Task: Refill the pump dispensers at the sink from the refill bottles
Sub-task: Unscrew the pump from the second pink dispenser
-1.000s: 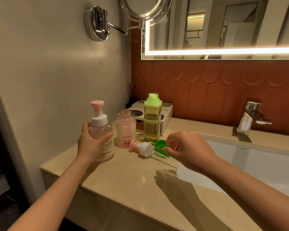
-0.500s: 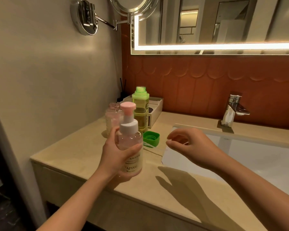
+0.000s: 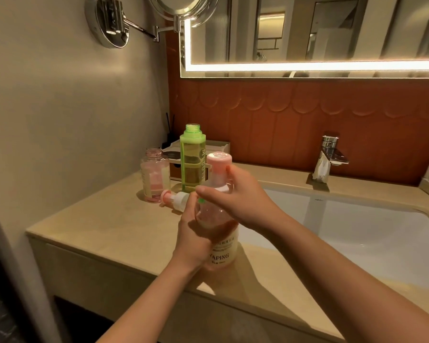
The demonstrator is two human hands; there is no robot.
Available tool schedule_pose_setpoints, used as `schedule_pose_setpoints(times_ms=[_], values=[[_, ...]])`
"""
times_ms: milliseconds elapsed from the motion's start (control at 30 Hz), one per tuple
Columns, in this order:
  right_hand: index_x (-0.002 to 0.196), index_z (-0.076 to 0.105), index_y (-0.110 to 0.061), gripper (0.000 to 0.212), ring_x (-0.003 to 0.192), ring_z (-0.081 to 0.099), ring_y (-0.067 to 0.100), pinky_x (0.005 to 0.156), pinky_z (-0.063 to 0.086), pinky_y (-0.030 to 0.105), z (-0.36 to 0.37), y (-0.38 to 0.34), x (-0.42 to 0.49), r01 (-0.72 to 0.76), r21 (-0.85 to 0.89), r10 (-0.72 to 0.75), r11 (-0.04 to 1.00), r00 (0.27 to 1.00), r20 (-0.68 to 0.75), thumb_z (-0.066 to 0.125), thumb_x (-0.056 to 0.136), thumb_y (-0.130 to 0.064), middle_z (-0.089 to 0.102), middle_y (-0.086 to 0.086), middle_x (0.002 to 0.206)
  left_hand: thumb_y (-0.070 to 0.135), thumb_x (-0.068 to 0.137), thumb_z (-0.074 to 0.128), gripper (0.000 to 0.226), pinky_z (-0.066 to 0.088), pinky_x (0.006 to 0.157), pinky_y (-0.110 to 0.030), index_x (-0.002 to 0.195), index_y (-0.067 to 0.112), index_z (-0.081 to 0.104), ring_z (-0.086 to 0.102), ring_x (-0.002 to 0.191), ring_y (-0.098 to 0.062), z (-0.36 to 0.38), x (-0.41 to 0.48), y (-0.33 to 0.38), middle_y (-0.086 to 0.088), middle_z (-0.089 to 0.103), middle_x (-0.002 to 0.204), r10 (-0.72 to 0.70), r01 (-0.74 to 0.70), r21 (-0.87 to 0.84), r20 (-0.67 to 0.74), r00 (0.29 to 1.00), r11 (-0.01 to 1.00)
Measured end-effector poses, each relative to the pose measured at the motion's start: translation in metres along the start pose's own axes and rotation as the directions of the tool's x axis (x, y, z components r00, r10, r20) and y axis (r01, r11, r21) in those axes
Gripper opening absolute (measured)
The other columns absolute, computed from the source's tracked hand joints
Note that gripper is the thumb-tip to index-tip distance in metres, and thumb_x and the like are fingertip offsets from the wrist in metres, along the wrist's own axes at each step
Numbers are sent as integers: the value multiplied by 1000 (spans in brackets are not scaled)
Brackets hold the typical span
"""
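The left hand (image 3: 193, 241) holds the pump dispenser (image 3: 223, 251) in a closed grip; the right hand (image 3: 245, 199) curls its grip round the collar. Behind the dispenser stand an uncapped green bottle (image 3: 193, 164), a pink bottle (image 3: 155, 179) and a loose pump (image 3: 176, 200).

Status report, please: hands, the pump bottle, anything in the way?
Left hand grips pump bottle body. Right hand grips its pump collar, pump on. Green bottle uncapped behind; loose pump lying beside.

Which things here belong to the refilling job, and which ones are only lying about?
For the job: YAPING pump dispenser, held by left hand and right hand; green refill bottle, uncapped; open pink bottle; loose pump head.
Just lying about: faucet; swing-arm mirror; white box behind the bottles.
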State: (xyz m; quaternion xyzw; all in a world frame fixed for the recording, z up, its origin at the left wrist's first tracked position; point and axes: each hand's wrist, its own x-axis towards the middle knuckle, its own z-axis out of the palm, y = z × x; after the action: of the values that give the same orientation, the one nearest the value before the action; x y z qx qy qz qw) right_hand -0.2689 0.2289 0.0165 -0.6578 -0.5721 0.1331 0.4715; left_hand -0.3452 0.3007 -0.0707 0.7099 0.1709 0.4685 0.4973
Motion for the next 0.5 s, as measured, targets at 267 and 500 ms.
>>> schedule_pose_setpoints(times_ms=[267, 500], values=[[98, 58, -15, 26, 86, 62, 15, 75, 53, 29, 7, 7, 10, -20, 69, 20, 997, 1000, 3, 71, 78, -25, 63, 1, 88, 1, 66, 78, 65, 51, 91, -33, 121, 14, 48, 63, 107, -19, -1, -1, -7, -5, 65, 110, -55, 58, -85, 32, 998, 995], [84, 61, -16, 11, 78, 62, 10, 72, 53, 22, 1, 13, 13, 31, 141, -42, 990, 996, 76, 70, 78, -16, 63, -1, 80, 32, 45, 71, 71, 51, 90, -33, 112, 20, 52, 64, 103, -17, -4, 0, -12, -5, 66, 106, -41, 50, -134, 69, 997, 990]])
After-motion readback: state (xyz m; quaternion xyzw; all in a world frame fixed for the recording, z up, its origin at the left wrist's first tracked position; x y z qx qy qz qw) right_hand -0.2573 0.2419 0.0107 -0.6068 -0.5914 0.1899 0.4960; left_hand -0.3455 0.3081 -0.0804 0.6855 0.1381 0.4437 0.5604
